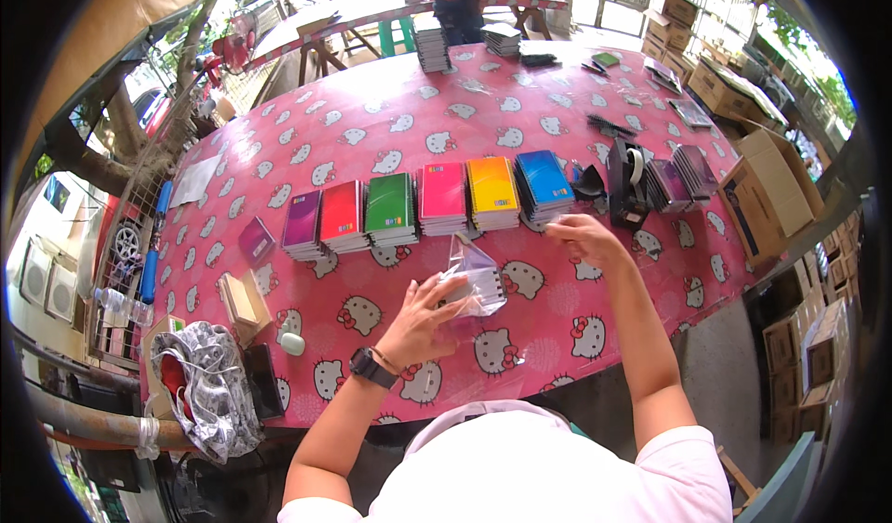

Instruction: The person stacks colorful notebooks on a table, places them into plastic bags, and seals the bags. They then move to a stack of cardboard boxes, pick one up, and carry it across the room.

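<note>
A plastic-wrapped spiral notebook (483, 284) is being touched by the left hand (426, 322), fingers apart. The right hand (589, 242) is being held pinched together.

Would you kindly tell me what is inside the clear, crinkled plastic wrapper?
Through the clear, crinkled plastic wrapper, a pale item with dark marks along its right edge shows; the left hand covers part of it, which cannot be seen.
</note>
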A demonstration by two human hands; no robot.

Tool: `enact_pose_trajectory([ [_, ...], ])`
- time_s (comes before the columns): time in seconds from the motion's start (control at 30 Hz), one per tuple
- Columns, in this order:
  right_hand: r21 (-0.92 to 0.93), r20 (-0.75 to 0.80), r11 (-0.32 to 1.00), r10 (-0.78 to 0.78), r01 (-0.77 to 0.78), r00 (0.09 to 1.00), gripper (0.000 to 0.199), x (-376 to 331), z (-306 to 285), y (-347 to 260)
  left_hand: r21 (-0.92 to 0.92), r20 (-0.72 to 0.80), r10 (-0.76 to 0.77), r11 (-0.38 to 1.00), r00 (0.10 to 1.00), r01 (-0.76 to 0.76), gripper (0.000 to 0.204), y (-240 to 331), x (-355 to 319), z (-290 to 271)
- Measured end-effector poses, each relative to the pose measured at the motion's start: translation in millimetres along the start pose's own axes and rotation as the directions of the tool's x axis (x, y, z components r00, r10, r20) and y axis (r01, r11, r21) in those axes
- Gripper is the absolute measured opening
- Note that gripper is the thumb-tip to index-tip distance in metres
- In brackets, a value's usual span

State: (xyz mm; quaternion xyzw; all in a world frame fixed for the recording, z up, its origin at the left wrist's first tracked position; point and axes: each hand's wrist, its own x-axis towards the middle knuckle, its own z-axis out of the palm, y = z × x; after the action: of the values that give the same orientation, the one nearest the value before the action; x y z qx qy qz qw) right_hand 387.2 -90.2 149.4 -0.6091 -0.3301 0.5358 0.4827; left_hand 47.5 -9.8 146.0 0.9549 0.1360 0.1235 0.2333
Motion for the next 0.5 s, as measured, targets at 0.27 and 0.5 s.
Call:
enact_pose_trajectory([
  [0.27, -0.711, 0.338, 0.674, 0.081, 0.198, 0.937, 0.038, -5.9, 125.9, -68.0, 0.07, 0.145, 0.039, 0.996, 0.989, -0.05, 0.083, -5.9, 6.3, -8.2],
  [0.5, -0.998, -0.052, -0.035, 0.052, -0.05, 0.997, 0.071, -22.9, 125.6, -71.0, 0.135, 0.107, 0.08, 0.986, 0.991, -0.095, 0.085, -0.9, 4.2, -14.3],
])
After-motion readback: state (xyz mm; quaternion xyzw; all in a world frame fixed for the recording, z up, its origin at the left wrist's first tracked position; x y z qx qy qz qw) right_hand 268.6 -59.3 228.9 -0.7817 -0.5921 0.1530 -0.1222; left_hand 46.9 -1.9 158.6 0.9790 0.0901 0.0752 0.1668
